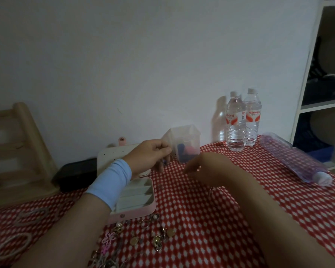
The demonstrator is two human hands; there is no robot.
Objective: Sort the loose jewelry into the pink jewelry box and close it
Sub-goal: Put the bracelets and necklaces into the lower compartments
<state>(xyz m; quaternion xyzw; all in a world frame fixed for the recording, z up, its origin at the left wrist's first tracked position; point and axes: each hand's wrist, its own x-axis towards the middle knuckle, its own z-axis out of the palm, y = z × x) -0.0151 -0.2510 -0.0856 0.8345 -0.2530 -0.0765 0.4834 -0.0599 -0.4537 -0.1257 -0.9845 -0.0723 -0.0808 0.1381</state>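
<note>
1. Presently, the left hand [149, 155] is held above the cloth with its fingers curled and thumb pressed to forefinger; a small dark piece [164, 162] is pinched there and hangs below the fingertips, too blurred to be named.
2. The right hand [207, 167] is raised near it, its fingers loosely curved and blurred; nothing is seen in its hold.
3. The pink jewelry box [141, 208] is set open on the red-and-white tablecloth [201, 219], its cream compartments exposed and its perforated lid [109, 157] stood up towards the wall. Much of the box's left side and the lid's lower part is hidden by the left forearm and its pale blue sleeve [110, 182].
4. The loose jewelry [143, 235] is scattered on the cloth just in front of the box, nearer the camera.
5. A translucent container [186, 142] with blue and pink contents is stood just beyond the two hands.
6. Two water bottles [235, 122] are placed side by side against the wall, and a plastic-wrapped roll [294, 159] is laid to their right.
7. A black case [75, 175] is seen left of the lid, a wooden chair [17, 151] beyond it, and white shelving [321, 55] at the right edge.
</note>
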